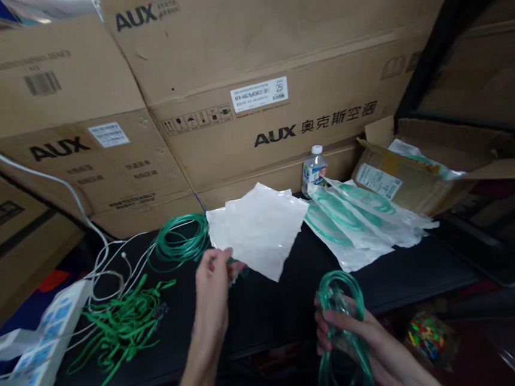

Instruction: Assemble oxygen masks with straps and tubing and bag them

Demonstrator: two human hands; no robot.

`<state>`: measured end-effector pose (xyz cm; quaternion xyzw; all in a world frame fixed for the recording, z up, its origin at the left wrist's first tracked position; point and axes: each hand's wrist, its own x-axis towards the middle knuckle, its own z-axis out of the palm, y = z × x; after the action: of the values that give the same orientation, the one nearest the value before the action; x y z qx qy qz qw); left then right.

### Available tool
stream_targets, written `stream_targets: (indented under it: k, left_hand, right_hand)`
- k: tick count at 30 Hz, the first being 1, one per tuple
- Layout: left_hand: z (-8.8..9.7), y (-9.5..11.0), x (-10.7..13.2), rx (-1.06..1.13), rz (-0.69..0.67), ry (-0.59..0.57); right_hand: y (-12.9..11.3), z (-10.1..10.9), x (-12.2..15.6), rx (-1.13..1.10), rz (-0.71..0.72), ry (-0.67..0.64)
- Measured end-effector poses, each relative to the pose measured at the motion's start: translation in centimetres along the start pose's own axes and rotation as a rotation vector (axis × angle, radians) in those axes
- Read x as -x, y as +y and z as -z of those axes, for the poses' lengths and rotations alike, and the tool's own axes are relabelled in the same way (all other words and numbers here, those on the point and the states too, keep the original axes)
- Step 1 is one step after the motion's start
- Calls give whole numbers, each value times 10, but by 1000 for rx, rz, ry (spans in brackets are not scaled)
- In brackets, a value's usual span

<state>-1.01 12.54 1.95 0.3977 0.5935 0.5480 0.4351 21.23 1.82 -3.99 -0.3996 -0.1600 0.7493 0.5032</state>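
Note:
My right hand [345, 323] is wrapped round a coil of clear green tubing [366, 357], raised off the table at the front. A clear plastic part shows within that coil, under the thumb. Over the table's middle, my left hand [214, 272] is closed in a pinch; a small greenish, see-through bit pokes out by the fingers, too blurred to name. Just beyond it lies a stack of white pouches [261, 232]. Another coil of green tubing [181, 240] rests to the left of that stack. On the right, several filled pouches [354, 220] with green tubing inside lie fanned out.
Green strips [125, 330] lie tangled at left, beside a white power strip [50, 349] and white cables. A plastic bottle [313, 167] stands at the back before large AUX cartons [272, 53]. An open cardboard box [400, 174] sits at right. Below lies a bag of colourful small pieces [427, 337].

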Motion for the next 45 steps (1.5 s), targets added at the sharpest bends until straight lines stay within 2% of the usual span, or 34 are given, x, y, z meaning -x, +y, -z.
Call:
stream_targets:
  k: [3, 5, 7, 8, 10, 12, 13, 15, 18, 22, 26, 29, 33, 36, 40, 45]
  left_hand:
    - [-8, -35, 51, 20, 139, -111]
    - [-3, -48, 75, -67, 236, -275]
    - [9, -49, 87, -322, 221, -467]
    - [17, -47, 88, -485, 137, -526]
    - [30, -41, 80, -728, -168, -537]
    - [36, -36, 63, -792, -478, -580]
    - [36, -35, 52, -818, -586, -667]
    - [32, -35, 32, -914, -718, -858]
    - [21, -39, 11, -1037, -784, -1029]
    - [13, -44, 2, -1047, -798, -1103]
    - [14, -43, -7, -1032, -820, -1183]
    - [15, -41, -17, -1022, -855, -1258]
    - [18, -41, -27, -1024, -910, -1320]
    - [19, -41, -27, -1053, -950, -1304]
    - [17, -46, -19, -1094, -997, -1149]
    - [12, -55, -1, -1067, -1061, -871]
  right_hand:
    - [-3, 6, 13, 61, 6, 68]
    - [-6, 11, 17, 87, 17, 150]
    - [-9, 17, 21, 93, 30, 220]
    - [-10, 22, 23, 94, 34, 243]
    - [-11, 30, 27, 104, 36, 278]
    - [-9, 37, 33, 125, 33, 295]
    - [-7, 39, 35, 137, 27, 294]
    - [-2, 39, 39, 170, 5, 256]
    - [7, 34, 43, 220, -20, 156]
    - [13, 30, 51, 258, -24, 82]
    - [11, 30, 60, 300, -65, 31]
    - [12, 27, 58, 305, -83, -61]
    - [15, 15, 44, 304, -107, -175]
    - [18, 4, 34, 297, -141, -230]
    - [21, -11, 23, 296, -181, -280]
    - [25, -27, 6, 295, -142, -205]
